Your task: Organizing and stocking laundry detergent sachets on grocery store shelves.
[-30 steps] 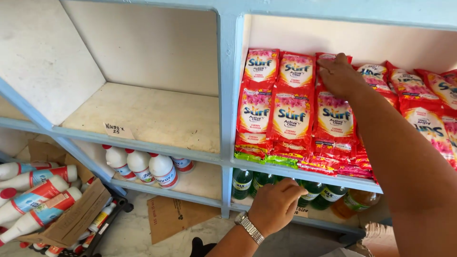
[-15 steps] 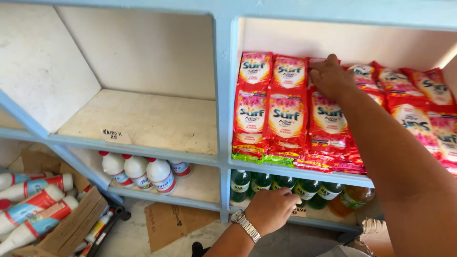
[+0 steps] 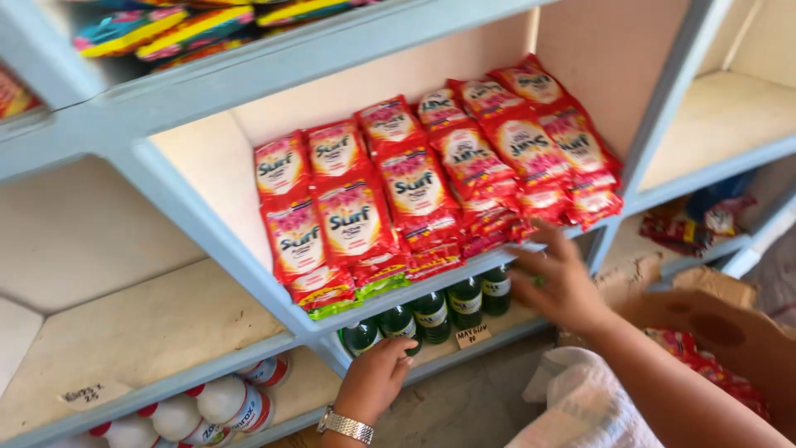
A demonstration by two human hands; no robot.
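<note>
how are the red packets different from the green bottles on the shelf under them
The red packets are flat soft pouches, overlapped and leaning back in rows; the green bottles are rigid and stand upright in a single line. The packets fill the upper compartment; the bottles sit one shelf lower, where the left hand is at the end bottle. The right hand is by the packets' shelf edge. Both share the same pale blue shelving.

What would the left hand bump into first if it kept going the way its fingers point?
Most likely the green bottles on the lower shelf. The left hand reaches up toward the nearest one, its fingertips already at the shelf edge below them. Depth is hard to judge, so it may touch that edge first.
</note>
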